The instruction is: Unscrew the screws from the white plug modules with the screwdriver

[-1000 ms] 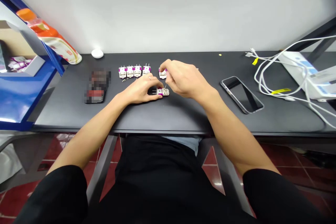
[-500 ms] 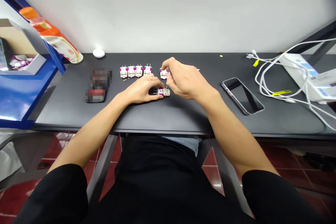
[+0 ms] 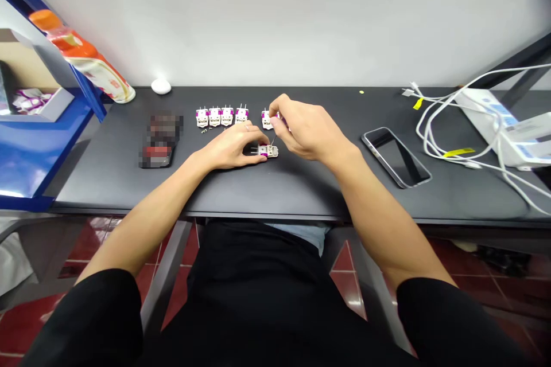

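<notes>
Compared with half a second earlier, only the fingers of the right hand (image 3: 303, 129) change their pose a little; the white-and-purple pin module (image 3: 269, 151) keeps its place. This suggests, in my judgement, that the fine work goes on at the same spot. The module lies on the bench (image 3: 241, 192), about halfway between the front and back edges, with its pins toward the left hand (image 3: 232, 146). The thumb and a finger of this hand hold it narrowly from both sides. The right hand is pinched around a thin tool (image 3: 274, 139), whose shaft points down to the module; whether the tip touches, I cannot tell. Nearer to the back edge, four similar modules (image 3: 214, 117) stand in a row
</notes>
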Action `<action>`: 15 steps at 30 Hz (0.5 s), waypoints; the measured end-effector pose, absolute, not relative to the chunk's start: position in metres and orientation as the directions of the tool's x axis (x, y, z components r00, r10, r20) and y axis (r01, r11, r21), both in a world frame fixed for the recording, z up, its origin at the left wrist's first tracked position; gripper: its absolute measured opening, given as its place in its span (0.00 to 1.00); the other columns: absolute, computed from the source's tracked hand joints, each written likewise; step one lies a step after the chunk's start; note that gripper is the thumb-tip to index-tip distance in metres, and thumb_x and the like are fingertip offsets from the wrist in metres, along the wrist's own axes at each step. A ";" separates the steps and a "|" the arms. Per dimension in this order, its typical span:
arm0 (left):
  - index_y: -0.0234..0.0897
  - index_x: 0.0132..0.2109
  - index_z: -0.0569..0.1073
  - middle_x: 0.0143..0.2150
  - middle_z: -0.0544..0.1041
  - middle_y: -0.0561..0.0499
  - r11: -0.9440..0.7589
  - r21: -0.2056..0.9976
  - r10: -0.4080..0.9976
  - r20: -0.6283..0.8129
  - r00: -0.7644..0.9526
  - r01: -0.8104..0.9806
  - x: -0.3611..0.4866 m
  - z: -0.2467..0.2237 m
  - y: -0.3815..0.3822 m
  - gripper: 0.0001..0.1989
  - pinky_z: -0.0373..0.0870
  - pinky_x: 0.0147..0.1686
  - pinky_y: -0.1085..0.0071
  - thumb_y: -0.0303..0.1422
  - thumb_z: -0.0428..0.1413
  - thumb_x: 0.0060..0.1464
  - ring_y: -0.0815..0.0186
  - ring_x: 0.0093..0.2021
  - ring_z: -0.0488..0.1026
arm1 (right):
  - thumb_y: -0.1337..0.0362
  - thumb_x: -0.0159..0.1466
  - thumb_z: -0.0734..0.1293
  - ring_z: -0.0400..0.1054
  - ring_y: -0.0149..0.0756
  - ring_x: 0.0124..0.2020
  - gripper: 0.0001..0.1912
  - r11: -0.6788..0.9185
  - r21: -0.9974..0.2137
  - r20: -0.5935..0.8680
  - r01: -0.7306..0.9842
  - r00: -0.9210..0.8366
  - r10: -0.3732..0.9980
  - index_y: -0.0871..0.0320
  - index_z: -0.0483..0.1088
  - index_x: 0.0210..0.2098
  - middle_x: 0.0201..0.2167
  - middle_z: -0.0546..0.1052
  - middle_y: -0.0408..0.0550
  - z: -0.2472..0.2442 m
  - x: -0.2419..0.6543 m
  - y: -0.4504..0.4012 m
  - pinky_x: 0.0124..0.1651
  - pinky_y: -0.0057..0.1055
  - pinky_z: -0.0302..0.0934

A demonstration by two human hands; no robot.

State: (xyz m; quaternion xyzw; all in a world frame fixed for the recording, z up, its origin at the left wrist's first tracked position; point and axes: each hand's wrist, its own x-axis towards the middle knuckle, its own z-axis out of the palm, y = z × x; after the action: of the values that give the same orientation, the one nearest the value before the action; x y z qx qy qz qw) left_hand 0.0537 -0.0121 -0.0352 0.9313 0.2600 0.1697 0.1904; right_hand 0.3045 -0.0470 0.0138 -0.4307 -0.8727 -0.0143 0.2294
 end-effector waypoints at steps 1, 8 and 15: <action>0.40 0.58 0.82 0.51 0.85 0.43 -0.792 0.445 0.548 0.216 0.808 0.418 0.054 -0.035 -0.012 0.17 0.74 0.58 0.55 0.46 0.63 0.72 0.51 0.53 0.78 | 0.57 0.82 0.55 0.73 0.44 0.35 0.16 0.619 -0.158 0.410 0.769 -0.520 0.750 0.56 0.70 0.56 0.38 0.83 0.51 0.014 0.305 -0.046 0.38 0.38 0.60; 0.39 0.58 0.82 0.50 0.85 0.42 -0.797 0.437 0.544 0.221 0.809 0.417 0.053 -0.037 -0.011 0.18 0.73 0.56 0.55 0.46 0.63 0.72 0.51 0.51 0.78 | 0.63 0.79 0.54 0.75 0.43 0.38 0.15 0.689 -0.179 0.467 0.702 -0.556 0.688 0.55 0.69 0.58 0.43 0.84 0.53 0.010 0.307 -0.046 0.40 0.37 0.64; 0.40 0.59 0.82 0.52 0.85 0.42 -0.791 0.446 0.548 0.211 0.810 0.419 0.053 -0.036 -0.012 0.18 0.74 0.57 0.54 0.46 0.62 0.72 0.50 0.53 0.78 | 0.55 0.81 0.55 0.74 0.45 0.36 0.17 0.642 -0.201 0.392 0.740 -0.540 0.745 0.56 0.69 0.59 0.39 0.83 0.51 0.013 0.305 -0.046 0.41 0.39 0.65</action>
State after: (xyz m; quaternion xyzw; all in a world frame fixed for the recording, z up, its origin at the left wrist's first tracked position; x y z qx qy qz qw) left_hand 0.0534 -0.0116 -0.0362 0.9314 0.2594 0.1671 0.1930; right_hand 0.3049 -0.0460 0.0134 -0.4231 -0.8774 0.0052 0.2262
